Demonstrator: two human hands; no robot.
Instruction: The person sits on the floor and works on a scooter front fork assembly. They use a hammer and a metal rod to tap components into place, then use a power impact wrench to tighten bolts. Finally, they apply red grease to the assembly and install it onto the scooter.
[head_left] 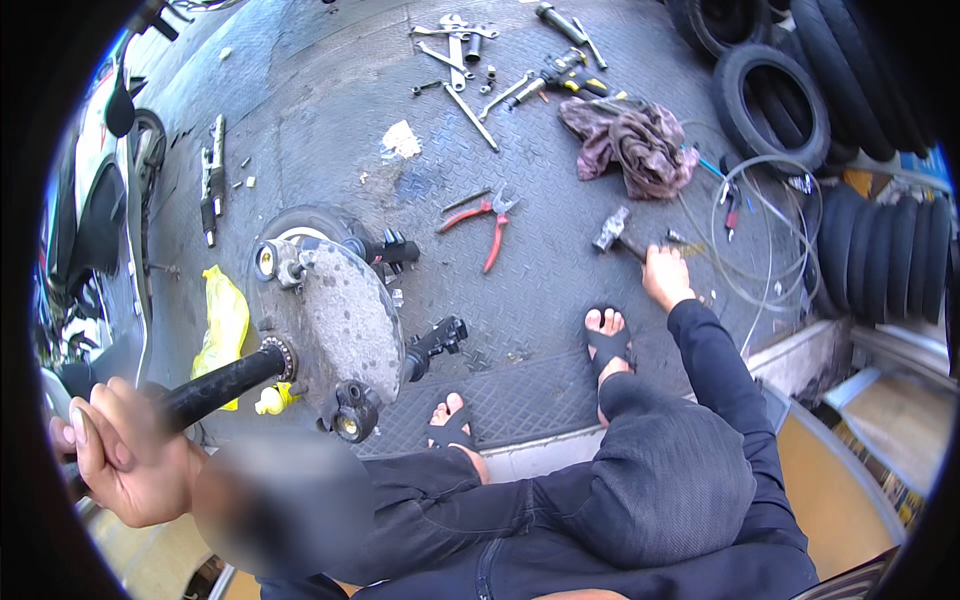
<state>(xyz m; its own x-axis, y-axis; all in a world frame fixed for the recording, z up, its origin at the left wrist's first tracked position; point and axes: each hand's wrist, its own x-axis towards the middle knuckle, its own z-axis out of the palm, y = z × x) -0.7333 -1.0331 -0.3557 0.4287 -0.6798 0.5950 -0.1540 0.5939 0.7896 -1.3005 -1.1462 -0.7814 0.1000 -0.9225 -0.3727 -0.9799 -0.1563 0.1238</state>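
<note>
My left hand (130, 450) is closed around the upper part of a black steering stem (225, 388), at the lower left. At the stem's base sits a ring of bearing balls (283, 357). The stem belongs to a front fork assembly with a dirt-speckled grey fender (345, 305), black fork legs (432, 345) and a wheel (312, 222) partly hidden beneath. On the right, my right hand (668, 278) grips a hammer (612, 230) by its handle, the metal head low over the floor. Red-handled pliers (495, 222) lie between the fork and the hammer.
Wrenches (456, 50), a power drill (560, 78) and a crumpled rag (635, 145) lie farther off. Tyres (770, 105) and looped hose (735, 250) line the right. A yellow bag (222, 315) lies beside the fork; a motorbike (105, 200) stands left.
</note>
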